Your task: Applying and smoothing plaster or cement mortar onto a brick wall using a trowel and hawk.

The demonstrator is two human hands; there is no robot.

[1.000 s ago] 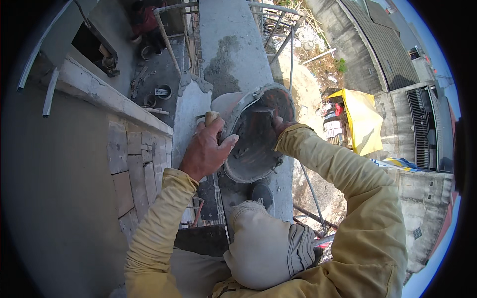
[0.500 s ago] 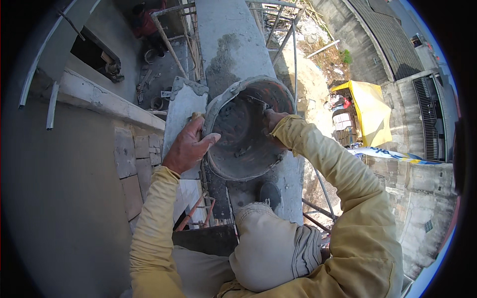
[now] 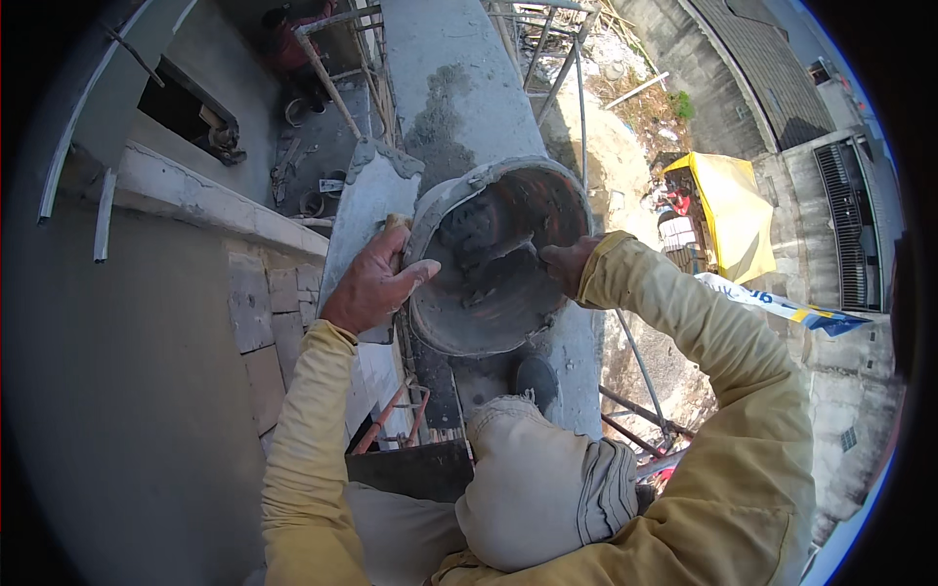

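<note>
A round bucket (image 3: pixel 430 317) with a mortar-crusted rim stands tilted on the concrete ledge ahead of me, wet grey mortar (image 3: pixel 474 230) inside. My right hand (image 3: pixel 567 264) reaches over its right rim, closed on a trowel (image 3: pixel 516 246) whose blade lies in the mortar. The trowel's handle is hidden in my fist. At the bucket's left side my left hand (image 3: pixel 371 283) is closed around the wooden grip (image 3: pixel 398 223) of a long pale plastering board (image 3: pixel 363 200). Its thumb points at the bucket's rim. Wet mortar coats the board's far edge.
The concrete ledge (image 3: pixel 479 59) runs away from me beside bamboo scaffold poles (image 3: pixel 332 83). A grey wall (image 3: pixel 127 391) rises on the left. Another person (image 3: pixel 288 49) is at the far left below. To the right the ground drops away, with a yellow canopy (image 3: pixel 733 210).
My right hand has drawn the trowel slightly right and nearer me through the mortar. The bucket has tipped and shifted a little right. My left hand stays almost in place with the board.
</note>
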